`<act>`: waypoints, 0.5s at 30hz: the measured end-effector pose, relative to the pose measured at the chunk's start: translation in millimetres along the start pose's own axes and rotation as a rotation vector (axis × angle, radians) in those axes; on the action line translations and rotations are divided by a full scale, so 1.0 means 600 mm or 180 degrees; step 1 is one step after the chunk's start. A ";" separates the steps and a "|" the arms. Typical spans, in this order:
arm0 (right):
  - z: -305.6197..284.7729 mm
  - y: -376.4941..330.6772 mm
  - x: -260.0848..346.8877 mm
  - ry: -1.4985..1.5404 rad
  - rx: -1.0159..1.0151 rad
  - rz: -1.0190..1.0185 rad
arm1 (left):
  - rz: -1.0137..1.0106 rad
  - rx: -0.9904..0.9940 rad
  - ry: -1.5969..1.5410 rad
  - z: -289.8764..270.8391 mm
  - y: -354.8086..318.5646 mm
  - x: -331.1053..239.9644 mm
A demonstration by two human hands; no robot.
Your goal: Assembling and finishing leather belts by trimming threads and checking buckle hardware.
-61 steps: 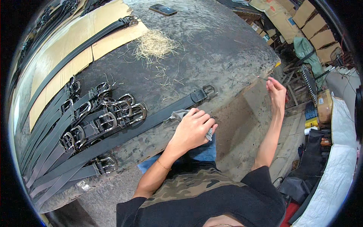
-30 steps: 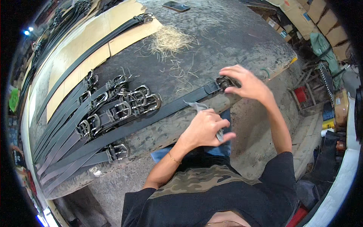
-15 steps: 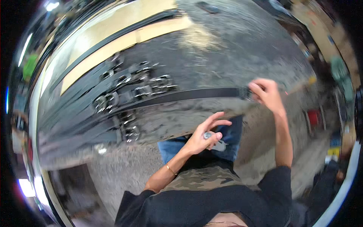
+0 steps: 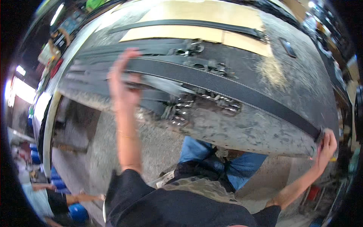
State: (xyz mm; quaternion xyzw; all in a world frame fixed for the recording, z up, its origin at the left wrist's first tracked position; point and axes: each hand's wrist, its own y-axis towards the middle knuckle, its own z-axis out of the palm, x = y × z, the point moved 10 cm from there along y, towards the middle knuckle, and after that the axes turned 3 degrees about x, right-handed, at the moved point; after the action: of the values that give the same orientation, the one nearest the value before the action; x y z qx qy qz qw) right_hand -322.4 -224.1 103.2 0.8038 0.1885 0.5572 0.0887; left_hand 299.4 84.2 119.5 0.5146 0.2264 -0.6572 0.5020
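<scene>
A long black leather belt with pale stitched edges stretches across the workbench, its strap spanning from one hand to the other. My right hand, at the bench's near right edge, is closed around the buckle end; the fingers mostly hide the buckle. At the strap's left part is my left hand, smeared by motion, with fingers and thumb around the strap. Beneath and beside the strap lie several more black belts, their metal buckles bunched near the middle of the bench.
The grey, worn workbench has a tan sheet at its far side with another black belt on it. A phone lies at the far right near pale shavings. Other people are at the left, one lower left by blue drums.
My left hand has gone from empty in front of my body to the strap's left part. My right hand has moved right and nearer with the buckle end, and the view has turned.
</scene>
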 end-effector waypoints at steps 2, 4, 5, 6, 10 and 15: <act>-0.040 0.029 0.018 0.0145 -0.0217 0.0165 | 0.0232 -0.0088 -0.0112 -0.062 0.135 -0.050; 0.028 0.093 0.024 0.0250 -0.0260 0.0270 | -0.0144 -0.0105 0.0000 -0.248 0.337 -0.063; 0.087 0.134 -0.006 0.0412 -0.0019 0.0269 | -0.0054 -0.0440 0.0188 -0.332 0.389 -0.120; 0.114 0.167 -0.013 0.0321 -0.0094 0.0295 | -0.0052 -0.0705 0.0229 -0.381 0.440 -0.127; 0.230 0.298 -0.041 0.0273 0.0347 0.0367 | -0.0347 -0.0077 0.0535 -0.393 0.643 -0.114; 0.367 0.448 -0.080 0.0298 0.0693 0.0532 | -0.0103 -0.0368 0.1508 -0.326 0.802 -0.047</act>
State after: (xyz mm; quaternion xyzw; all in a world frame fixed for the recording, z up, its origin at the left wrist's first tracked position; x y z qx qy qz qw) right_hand -77.6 -473.8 76.7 0.7947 0.1842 0.5758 -0.0545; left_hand 816.0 66.2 178.2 0.6210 0.3833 -0.5121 0.4529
